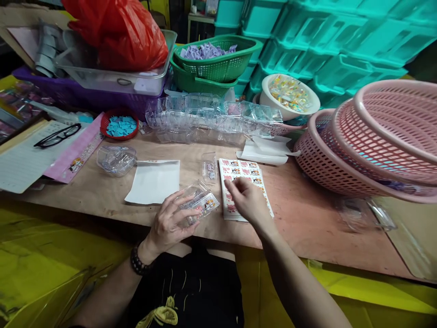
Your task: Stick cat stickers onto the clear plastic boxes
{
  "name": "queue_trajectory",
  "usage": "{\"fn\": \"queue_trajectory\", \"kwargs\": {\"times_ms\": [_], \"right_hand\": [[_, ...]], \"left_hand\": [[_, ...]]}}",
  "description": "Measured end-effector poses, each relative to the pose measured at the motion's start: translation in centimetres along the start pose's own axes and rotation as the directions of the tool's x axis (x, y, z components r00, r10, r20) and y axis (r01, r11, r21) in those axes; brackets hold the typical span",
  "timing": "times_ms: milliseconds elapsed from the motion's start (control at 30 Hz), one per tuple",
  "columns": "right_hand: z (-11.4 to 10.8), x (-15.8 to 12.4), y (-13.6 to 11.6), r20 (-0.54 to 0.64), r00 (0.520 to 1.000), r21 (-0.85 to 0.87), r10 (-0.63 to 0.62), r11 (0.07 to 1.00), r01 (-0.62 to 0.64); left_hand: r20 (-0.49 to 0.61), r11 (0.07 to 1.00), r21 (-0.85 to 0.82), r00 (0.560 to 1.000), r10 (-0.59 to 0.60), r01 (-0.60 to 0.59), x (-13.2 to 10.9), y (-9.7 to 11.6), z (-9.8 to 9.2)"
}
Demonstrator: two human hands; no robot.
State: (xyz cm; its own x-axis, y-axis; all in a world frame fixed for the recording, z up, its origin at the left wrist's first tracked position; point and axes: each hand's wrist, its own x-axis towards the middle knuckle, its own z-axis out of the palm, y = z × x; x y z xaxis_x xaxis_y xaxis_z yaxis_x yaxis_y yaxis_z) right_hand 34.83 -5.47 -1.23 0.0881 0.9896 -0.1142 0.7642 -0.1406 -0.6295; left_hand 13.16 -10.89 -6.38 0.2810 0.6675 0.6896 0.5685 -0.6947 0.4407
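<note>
My left hand grips a small clear plastic box near the table's front edge. A cartoon sticker with pink marks shows on the box's face. Over a stack of sticker sheets printed with rows of similar cartoons, my right hand is closed, thumb against curled fingers; whatever they may hold is hidden. Behind the two hands lies another clear plastic case with small pale pieces in it. White backing paper rests flat to the left of the box.
Clear plastic boxes stand in a row at the back. A red basket holds blue pieces. Pink baskets crowd the right side, beside a white bowl of wrapped items. Glasses lie on papers at left.
</note>
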Motion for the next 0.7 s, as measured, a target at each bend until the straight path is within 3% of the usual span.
{"fn": "queue_trajectory", "kwargs": {"times_ms": [67, 200, 267, 400, 500, 567, 600, 700], "right_hand": [[0.6, 1.9, 0.0, -0.075, 0.997, 0.127, -0.009, 0.992, 0.018], [1.7, 4.2, -0.5, 0.067, 0.992, 0.36, -0.102, 0.93, 0.072], [1.4, 4.1, -0.6, 0.074, 0.991, 0.421, -0.113, 0.904, 0.071], [-0.7, 3.3, -0.5, 0.042, 0.997, 0.548, -0.066, 0.836, 0.033], [-1.3, 3.5, -2.2, -0.005, 0.986, 0.545, -0.169, 0.826, 0.144], [-0.5, 3.7, -4.6, 0.018, 0.944, 0.497, -0.33, 0.822, 0.278], [0.2, 3.7, -6.1, 0.048, 0.909, 0.475, -0.414, 0.81, 0.344], [2.7, 2.4, -10.9, 0.024, 0.779, 0.403, -0.626, 0.72, 0.566]], "left_hand": [[0.013, 0.997, 0.043, 0.997, -0.07, 0.069, 0.0, 0.3, 0.3], [0.1, 0.976, 0.122, 0.976, -0.193, 0.181, 0.0, 0.5, 1.6], [0.114, 0.973, 0.114, 0.97, -0.214, 0.201, 0.3, 0.6, 2.2], [-0.073, 0.974, -0.025, 0.971, -0.227, 0.226, 1.4, 1.2, 2.5], [-0.229, 0.932, -0.261, 0.921, -0.315, 0.253, 2.2, 1.8, 0.6], [-0.345, 0.849, -0.455, 0.826, -0.447, 0.269, 2.1, 1.5, -1.7], [-0.408, 0.8, -0.537, 0.747, -0.524, 0.268, 1.9, 1.0, -3.1], [-0.551, 0.678, -0.684, 0.418, -0.722, 0.27, 0.2, -1.5, -7.4]]}}
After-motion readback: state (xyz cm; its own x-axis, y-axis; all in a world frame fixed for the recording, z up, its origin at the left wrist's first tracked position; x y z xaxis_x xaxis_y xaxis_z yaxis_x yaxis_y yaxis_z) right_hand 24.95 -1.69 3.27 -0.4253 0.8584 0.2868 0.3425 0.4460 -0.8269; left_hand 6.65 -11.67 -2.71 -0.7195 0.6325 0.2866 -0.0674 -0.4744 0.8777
